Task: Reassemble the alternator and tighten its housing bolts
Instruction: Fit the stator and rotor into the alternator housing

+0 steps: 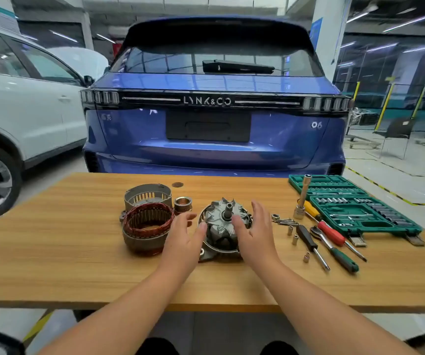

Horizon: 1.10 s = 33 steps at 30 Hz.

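The alternator rotor (223, 221) stands shaft-up in its rear housing half (207, 254) at the middle of the wooden table (78, 265). My left hand (184, 239) hovers open on its left side and my right hand (256, 234) hovers open on its right, fingers straight, neither clearly touching it. To the left sits the stator (147, 226) with copper windings. Behind it stands the slotted grey front housing (147, 196), and beside that the pulley (182, 204). A nut (275, 216) and several long bolts (284, 222) lie just right of the rotor.
An open green socket set case (354, 203) fills the right of the table. Near it lie a tall socket on an extension (302, 198), screwdrivers (331, 231), a ratchet (334, 249) and loose sockets (294, 238). A blue car (214, 119) is parked beyond the far table edge.
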{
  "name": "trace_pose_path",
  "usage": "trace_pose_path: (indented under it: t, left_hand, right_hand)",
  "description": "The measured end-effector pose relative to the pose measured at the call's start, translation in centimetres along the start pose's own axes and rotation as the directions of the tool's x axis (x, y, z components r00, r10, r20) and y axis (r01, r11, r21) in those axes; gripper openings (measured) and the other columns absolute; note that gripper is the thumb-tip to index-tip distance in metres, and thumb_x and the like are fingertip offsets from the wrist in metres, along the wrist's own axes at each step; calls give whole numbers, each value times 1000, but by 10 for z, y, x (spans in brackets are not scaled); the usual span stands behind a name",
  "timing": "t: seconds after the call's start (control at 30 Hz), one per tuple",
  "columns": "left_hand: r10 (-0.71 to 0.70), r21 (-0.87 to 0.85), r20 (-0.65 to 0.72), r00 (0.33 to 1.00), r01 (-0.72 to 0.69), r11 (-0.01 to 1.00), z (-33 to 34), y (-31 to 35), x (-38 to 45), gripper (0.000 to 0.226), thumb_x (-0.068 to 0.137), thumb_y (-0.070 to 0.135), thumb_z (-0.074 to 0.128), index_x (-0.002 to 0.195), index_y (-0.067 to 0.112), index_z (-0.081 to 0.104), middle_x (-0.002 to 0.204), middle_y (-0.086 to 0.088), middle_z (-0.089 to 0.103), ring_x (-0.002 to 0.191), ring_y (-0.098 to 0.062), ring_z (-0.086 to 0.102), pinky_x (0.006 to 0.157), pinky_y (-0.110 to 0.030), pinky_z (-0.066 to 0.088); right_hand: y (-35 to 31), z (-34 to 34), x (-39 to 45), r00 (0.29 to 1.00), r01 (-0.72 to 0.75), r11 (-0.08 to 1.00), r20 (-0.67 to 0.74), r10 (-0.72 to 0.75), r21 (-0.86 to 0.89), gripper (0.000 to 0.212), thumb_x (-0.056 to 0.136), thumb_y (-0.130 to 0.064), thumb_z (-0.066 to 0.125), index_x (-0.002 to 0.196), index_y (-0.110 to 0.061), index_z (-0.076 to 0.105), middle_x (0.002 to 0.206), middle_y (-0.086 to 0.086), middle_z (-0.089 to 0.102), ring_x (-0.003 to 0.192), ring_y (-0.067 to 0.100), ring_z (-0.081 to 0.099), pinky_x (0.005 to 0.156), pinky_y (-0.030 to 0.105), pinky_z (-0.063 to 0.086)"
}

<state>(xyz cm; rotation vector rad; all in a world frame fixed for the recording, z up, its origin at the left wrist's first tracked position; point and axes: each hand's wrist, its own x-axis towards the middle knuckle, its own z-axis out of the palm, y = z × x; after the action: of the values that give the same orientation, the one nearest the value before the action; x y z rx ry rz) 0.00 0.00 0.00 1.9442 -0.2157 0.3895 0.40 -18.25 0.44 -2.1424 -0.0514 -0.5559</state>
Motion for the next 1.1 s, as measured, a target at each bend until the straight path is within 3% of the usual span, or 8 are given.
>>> trace_pose_path:
  t: [0.07,0.13,0.23,0.6,0.77,0.83,1.0,1.1]
  left_hand:
    - [-113,-39,-7,994,113,993,9,-6,10,47,102,50,50,146,34,41,145,14,44,135,-9,42,114,-42,39]
    - [-166,-43,22,986,167,985,18,-17,13,56,103,54,46,154,35,34,156,9,39,144,-11,35,119,-43,33]
    - [-145,1,82,986,145,989,31,-33,16,55,104,54,42,156,40,33,161,12,36,149,-8,29,118,-31,25]
    - [-120,143,190,974,94,985,31,-35,13,61,104,57,41,160,41,25,168,18,17,145,8,12,110,-20,14]
    - [-94,227,132,987,63,972,29,-28,8,62,104,51,45,160,32,28,166,10,28,152,-8,23,124,-38,25]
    - [8,427,117,993,-58,903,23,-26,7,63,103,52,46,159,27,30,163,8,33,150,-12,28,123,-39,28]
    - [356,744,238,904,-405,531,-17,-27,16,60,95,47,63,149,26,48,154,2,48,145,-18,39,123,-40,15]
    - [236,852,59,970,-172,494,-44,-29,22,64,91,51,67,148,35,44,162,0,34,151,-24,28,124,-52,7]
  right_hand:
    - [6,9,4,987,-159,986,43,158,41,87,94,-73,37,162,-24,13,170,-6,10,155,15,7,124,40,12]
    - [13,18,0,982,-181,984,54,180,-2,102,84,-89,25,162,-25,12,170,-8,9,155,14,7,124,39,12]
    - [28,27,-1,983,-182,983,32,181,10,120,68,-100,17,162,-25,14,169,-13,6,154,9,9,121,34,15]
    - [35,26,1,983,-166,985,83,162,51,125,63,-105,21,162,-29,8,168,-20,-1,153,6,13,113,31,22]
    - [33,24,1,985,-158,986,85,152,58,121,66,-102,23,162,-30,10,168,-21,0,153,8,16,110,31,25]
    - [31,24,0,985,-155,986,84,149,60,116,69,-97,24,162,-30,10,168,-21,0,152,8,19,107,31,26]
    - [32,23,-1,983,-163,984,97,155,77,104,81,-88,31,162,-28,9,169,-18,0,153,7,12,108,28,20]
    - [31,22,-3,981,-185,976,85,177,110,103,79,-85,30,162,-27,13,169,-16,2,154,9,10,109,27,18]
